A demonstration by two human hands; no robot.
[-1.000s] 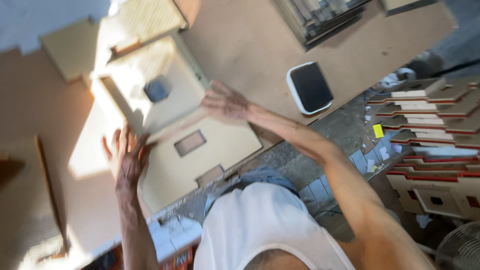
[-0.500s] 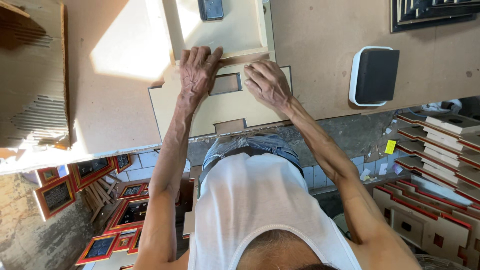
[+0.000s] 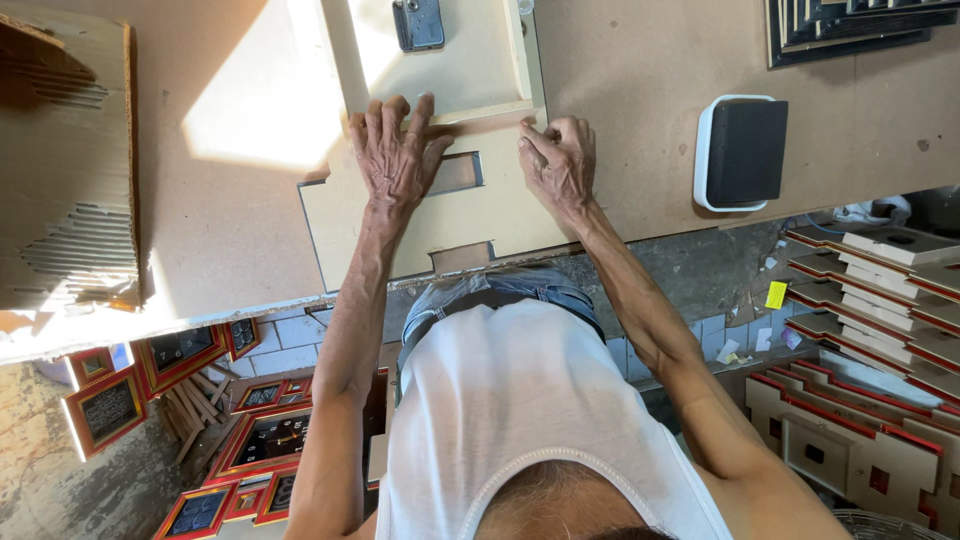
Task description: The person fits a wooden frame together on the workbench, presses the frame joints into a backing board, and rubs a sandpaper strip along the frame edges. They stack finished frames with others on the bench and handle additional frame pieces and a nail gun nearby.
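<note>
While both hands work at the bench edge, taking the cut-out board [image 3: 440, 215] as landmark:
Left hand [image 3: 398, 150]: fingers spread, pressed flat on the board beside its rectangular slot.
Right hand [image 3: 558, 160]: fingertips curled, pinching the pale frame panel's [image 3: 470, 75] near edge, just past the board.
Risk: I judge the overhanging board could tip off if pressure lifts.
Count: two hands, one board, one frame panel, one black pad [image 3: 742, 152] to the right.
</note>
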